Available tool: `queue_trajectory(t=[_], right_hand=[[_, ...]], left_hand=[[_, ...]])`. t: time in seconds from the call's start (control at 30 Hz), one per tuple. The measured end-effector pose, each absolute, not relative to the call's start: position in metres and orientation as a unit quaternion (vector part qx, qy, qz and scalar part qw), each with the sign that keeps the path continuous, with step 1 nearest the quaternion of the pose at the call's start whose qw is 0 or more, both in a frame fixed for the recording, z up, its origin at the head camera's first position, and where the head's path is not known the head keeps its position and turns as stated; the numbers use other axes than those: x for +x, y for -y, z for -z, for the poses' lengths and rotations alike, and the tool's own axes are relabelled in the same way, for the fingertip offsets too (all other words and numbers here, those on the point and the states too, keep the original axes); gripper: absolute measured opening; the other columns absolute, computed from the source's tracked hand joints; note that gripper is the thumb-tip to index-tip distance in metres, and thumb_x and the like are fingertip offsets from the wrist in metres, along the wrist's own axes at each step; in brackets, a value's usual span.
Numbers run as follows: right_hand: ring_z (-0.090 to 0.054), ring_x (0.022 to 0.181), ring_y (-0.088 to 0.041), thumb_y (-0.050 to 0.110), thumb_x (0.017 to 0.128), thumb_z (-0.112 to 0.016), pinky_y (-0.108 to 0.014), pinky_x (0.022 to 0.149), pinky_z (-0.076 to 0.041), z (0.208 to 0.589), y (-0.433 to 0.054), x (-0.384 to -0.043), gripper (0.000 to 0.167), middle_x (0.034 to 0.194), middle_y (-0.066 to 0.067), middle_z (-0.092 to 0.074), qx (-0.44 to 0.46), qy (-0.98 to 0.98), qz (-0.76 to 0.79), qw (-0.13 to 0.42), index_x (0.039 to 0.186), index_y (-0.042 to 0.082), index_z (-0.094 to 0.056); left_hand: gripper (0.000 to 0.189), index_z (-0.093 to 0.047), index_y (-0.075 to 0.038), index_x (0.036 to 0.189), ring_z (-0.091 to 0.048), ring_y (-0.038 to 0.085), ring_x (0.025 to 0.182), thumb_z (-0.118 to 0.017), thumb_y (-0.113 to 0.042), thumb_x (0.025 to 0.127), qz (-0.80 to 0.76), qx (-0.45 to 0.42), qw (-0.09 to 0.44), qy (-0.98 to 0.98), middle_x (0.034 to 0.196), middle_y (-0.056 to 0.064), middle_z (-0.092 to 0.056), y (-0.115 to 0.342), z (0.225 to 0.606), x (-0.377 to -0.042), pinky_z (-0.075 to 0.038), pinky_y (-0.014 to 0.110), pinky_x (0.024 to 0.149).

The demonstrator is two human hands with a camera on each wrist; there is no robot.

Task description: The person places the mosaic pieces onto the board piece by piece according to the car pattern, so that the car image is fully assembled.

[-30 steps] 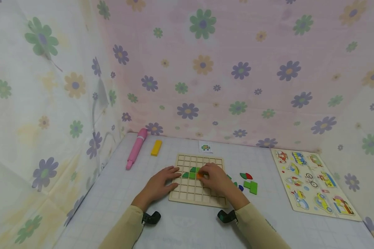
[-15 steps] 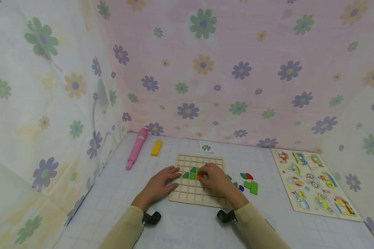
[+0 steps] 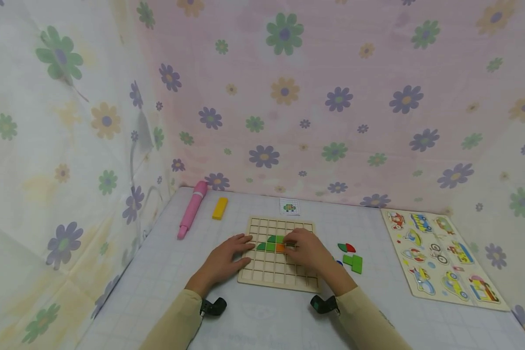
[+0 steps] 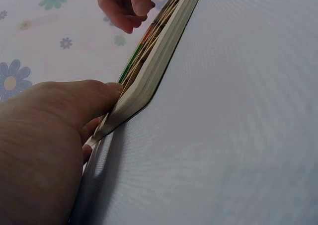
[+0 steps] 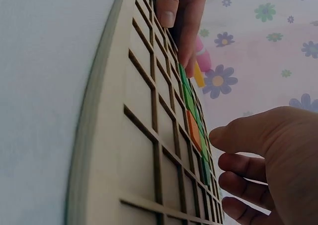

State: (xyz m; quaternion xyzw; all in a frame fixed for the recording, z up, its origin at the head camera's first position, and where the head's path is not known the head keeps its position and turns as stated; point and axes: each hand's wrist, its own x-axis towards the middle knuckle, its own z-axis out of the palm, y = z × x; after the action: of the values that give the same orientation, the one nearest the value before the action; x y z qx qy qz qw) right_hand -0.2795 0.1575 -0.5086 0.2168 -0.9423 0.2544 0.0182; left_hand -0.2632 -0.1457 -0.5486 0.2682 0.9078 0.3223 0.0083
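Observation:
A wooden grid board (image 3: 262, 276) lies flat on the table. Green pieces (image 3: 270, 247), some with a rounded edge, and one orange square piece (image 3: 280, 248) sit in its cells. My left hand (image 3: 223, 260) rests at the board's left side; in the left wrist view its thumb (image 4: 102, 93) touches the rim. Over the board's right half hovers my right hand (image 3: 308, 250), beside the orange piece. In the right wrist view, the right hand's loosely bent fingers (image 5: 243, 187) stand apart from the thumb with nothing between them, and the orange piece (image 5: 193, 129) is uncovered.
Right of the board lie a green-and-red rounded pair (image 3: 346, 248), green pieces (image 3: 356, 264) and a partly hidden blue piece (image 3: 340, 263). A picture card (image 3: 289, 207) lies behind. Left are a yellow block (image 3: 219, 208) and a pink stick-shaped thing (image 3: 193, 209); far right, a picture puzzle (image 3: 439, 260).
My right hand has let go of the orange piece and shifted slightly right, exposing more of it and covering some loose pieces. My left hand has stayed in place.

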Motion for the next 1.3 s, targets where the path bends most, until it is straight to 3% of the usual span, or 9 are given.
queue_trajectory(t=[0.23, 0.8, 1.3], right_hand=[[-0.066, 0.099, -0.020, 0.008, 0.096, -0.083, -0.044, 0.086, -0.059, 0.499, -0.174, -0.279, 0.021, 0.111, -0.001, -0.073, 0.227, 0.937, -0.265, 0.024, 0.116, 0.010, -0.081], [-0.066, 0.098, -0.025, 0.005, 0.097, -0.081, -0.047, 0.086, -0.059, 0.483, -0.215, -0.276, 0.025, 0.114, -0.011, -0.073, 0.232, 0.928, -0.284, 0.060, 0.122, 0.003, -0.078], [-0.066, 0.099, -0.023, 0.008, 0.097, -0.083, -0.047, 0.086, -0.059, 0.481, -0.251, -0.276, 0.026, 0.113, -0.003, -0.072, 0.195, 0.941, -0.266, 0.072, 0.122, 0.005, -0.079]], left_hand=[[0.045, -0.069, -0.021, 0.149, -0.034, 0.027, 0.159, -0.072, -0.033, 0.106, -0.316, 0.263, 0.009, -0.911, 0.165, -0.005, -0.050, 0.146, 0.550, -0.264, -0.032, 0.057, 0.126], [0.045, -0.069, -0.022, 0.150, -0.035, 0.025, 0.159, -0.072, -0.034, 0.106, -0.316, 0.263, 0.010, -0.912, 0.165, -0.006, -0.050, 0.145, 0.552, -0.264, -0.034, 0.056, 0.125], [0.044, -0.070, -0.022, 0.149, -0.035, 0.027, 0.159, -0.073, -0.032, 0.106, -0.316, 0.261, 0.009, -0.912, 0.165, -0.005, -0.050, 0.144, 0.550, -0.263, -0.033, 0.057, 0.125]])
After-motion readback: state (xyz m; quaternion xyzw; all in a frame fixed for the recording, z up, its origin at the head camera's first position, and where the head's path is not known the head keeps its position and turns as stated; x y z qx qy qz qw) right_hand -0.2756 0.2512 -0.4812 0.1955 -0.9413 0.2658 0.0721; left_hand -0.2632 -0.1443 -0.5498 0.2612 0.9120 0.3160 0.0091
